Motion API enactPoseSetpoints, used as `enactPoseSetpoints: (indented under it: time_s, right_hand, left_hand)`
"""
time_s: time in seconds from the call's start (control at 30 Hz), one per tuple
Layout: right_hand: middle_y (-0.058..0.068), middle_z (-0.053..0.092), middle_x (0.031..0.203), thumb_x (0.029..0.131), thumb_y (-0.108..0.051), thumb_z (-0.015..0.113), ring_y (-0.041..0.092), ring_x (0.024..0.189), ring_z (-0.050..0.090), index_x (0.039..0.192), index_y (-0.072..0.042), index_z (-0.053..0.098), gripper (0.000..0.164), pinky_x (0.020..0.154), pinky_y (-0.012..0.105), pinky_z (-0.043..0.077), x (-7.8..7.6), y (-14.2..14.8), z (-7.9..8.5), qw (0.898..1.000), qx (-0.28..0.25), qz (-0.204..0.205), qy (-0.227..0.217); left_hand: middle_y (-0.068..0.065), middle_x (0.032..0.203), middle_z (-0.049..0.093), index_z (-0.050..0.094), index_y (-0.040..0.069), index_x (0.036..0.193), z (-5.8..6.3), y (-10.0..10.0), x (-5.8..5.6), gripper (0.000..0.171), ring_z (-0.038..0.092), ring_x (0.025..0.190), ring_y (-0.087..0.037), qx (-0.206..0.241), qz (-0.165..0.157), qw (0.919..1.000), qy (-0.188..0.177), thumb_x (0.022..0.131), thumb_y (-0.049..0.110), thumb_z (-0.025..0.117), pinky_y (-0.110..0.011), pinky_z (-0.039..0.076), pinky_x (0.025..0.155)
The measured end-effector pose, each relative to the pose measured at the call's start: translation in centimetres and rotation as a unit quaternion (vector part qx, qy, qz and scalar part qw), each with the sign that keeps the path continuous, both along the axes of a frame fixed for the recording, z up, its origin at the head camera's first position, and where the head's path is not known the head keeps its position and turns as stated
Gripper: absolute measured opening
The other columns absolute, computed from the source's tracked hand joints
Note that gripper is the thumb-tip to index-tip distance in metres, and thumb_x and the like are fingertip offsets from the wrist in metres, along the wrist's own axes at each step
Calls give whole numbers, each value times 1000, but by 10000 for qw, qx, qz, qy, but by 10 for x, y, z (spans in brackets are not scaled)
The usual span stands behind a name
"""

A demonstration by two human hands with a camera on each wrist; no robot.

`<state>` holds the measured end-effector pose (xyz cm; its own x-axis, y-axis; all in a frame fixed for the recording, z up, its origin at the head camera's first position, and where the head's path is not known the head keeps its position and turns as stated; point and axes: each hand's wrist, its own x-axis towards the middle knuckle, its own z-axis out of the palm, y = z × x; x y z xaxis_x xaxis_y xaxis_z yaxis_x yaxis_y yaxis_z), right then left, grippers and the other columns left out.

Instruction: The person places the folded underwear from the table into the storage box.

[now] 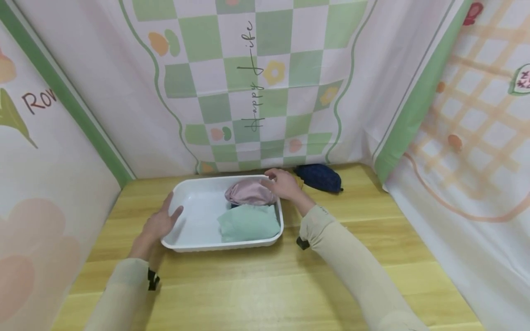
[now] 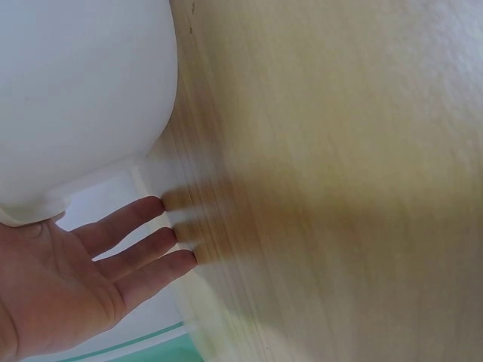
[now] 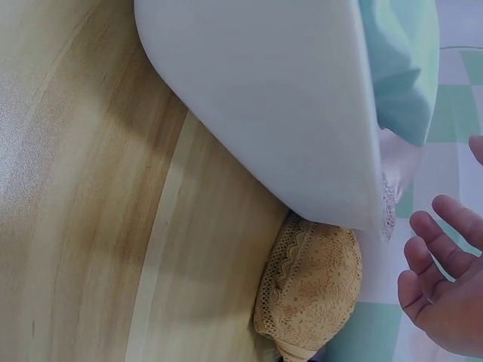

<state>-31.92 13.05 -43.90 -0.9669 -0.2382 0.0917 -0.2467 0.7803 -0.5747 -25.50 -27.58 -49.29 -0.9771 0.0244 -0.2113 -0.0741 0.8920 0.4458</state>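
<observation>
A white plastic tray (image 1: pixel 194 225) lies on the table, with a pink satin, lace-trimmed garment (image 1: pixel 250 191) and a folded mint-green cloth (image 1: pixel 250 224) in its right half. A dark bit shows between the two. At the tray's left rim is my left hand (image 1: pixel 158 224), thumb over the edge; in the left wrist view its other fingers extend straight outside the wall. Over the far right corner hovers my right hand (image 1: pixel 285 184), fingers loosely bent and holding nothing. Behind that corner, a tan lace bra (image 3: pixel 313 279), folded into a cup shape, touches the tray.
A dark navy folded garment (image 1: pixel 318 178) sits at the table's back edge, right of the tray. Printed curtains (image 1: pixel 273 101) hang behind the wooden table (image 1: pixel 256 289) and along both sides.
</observation>
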Motion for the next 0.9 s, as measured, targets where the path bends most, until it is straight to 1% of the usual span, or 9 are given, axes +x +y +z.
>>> enactPoseSetpoints:
  time_s: [0.2, 0.3, 0.43, 0.6, 0.7, 0.9]
  right_hand:
    - [15, 69, 125, 98, -40, 59, 31, 109, 67, 131, -8, 62, 47, 99, 44, 52, 0, 3, 3, 9995, -250, 51, 159]
    - [14, 70, 124, 98, -38, 60, 31, 107, 69, 130, -7, 63, 45, 98, 44, 53, -1, 5, 4, 9992, -344, 38, 211]
    - [12, 71, 122, 98, -39, 60, 30, 105, 69, 129, -8, 64, 45, 97, 43, 53, -1, 8, 4, 9990, -375, 4, 244]
    - [9, 72, 120, 97, -39, 62, 30, 105, 69, 128, -10, 65, 42, 95, 43, 53, 1, 10, 8, 9987, -471, -73, 183]
    - [8, 72, 120, 97, -40, 61, 29, 105, 69, 128, -11, 66, 42, 95, 43, 53, 2, 13, 10, 9989, -418, -109, 188]
    - [10, 72, 122, 98, -42, 59, 29, 107, 69, 130, -11, 64, 45, 98, 43, 53, 2, 20, 12, 9990, -403, -88, 191]
  left_hand:
    - [-38, 152, 31, -19, 20, 159, 2, 1, -1, 83, 46, 125, -63, -9, -6, 10000, -2, 101, 69, 17, -68, 44, 98]
    - [-38, 152, 31, -18, 21, 159, 2, 1, -1, 83, 47, 125, -63, -4, 18, 10000, -16, 101, 68, 18, -67, 45, 99]
    - [-38, 153, 31, -18, 21, 159, 1, 1, -1, 83, 46, 126, -63, -8, 10, 10000, -12, 101, 68, 17, -68, 44, 99]
    - [-38, 152, 31, -18, 21, 159, 0, 0, -1, 83, 46, 125, -63, 5, 15, 10000, -18, 100, 69, 16, -68, 44, 98]
    - [-39, 152, 31, -17, 20, 159, -1, 0, -1, 84, 47, 125, -63, 0, 19, 10000, -16, 100, 70, 15, -67, 45, 97]
    - [-38, 153, 30, -19, 21, 158, -2, 0, -1, 84, 45, 127, -63, -17, 18, 10000, -24, 99, 71, 15, -68, 44, 100]
